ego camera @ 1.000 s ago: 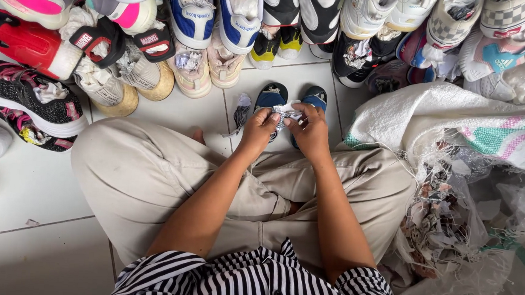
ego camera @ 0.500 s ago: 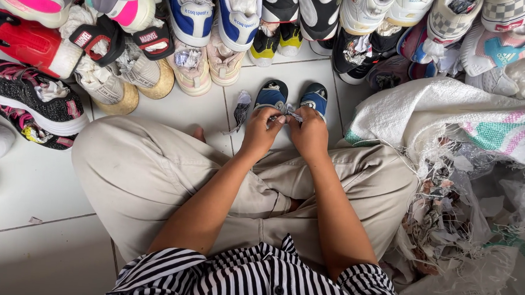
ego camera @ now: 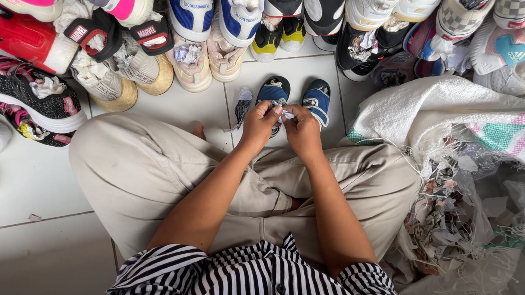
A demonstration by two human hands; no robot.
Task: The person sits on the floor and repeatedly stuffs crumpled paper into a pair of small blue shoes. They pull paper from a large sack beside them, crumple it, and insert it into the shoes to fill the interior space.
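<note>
Paper work is the step in hand, judging by the scene: the left hand (ego camera: 259, 121) and right hand (ego camera: 302, 127) meet with fingers pinched narrow on a small scrap of white paper (ego camera: 286, 114), just above a pair of small blue shoes (ego camera: 295, 97) on the floor ahead of the crossed legs. Next, the scrap likely needs careful crumpling between both thumbs. White floor tiles (ego camera: 27, 183) carry rows of sneakers (ego camera: 209, 25) at the top, and a woven sack (ego camera: 456, 116) of shredded paper at right.
</note>
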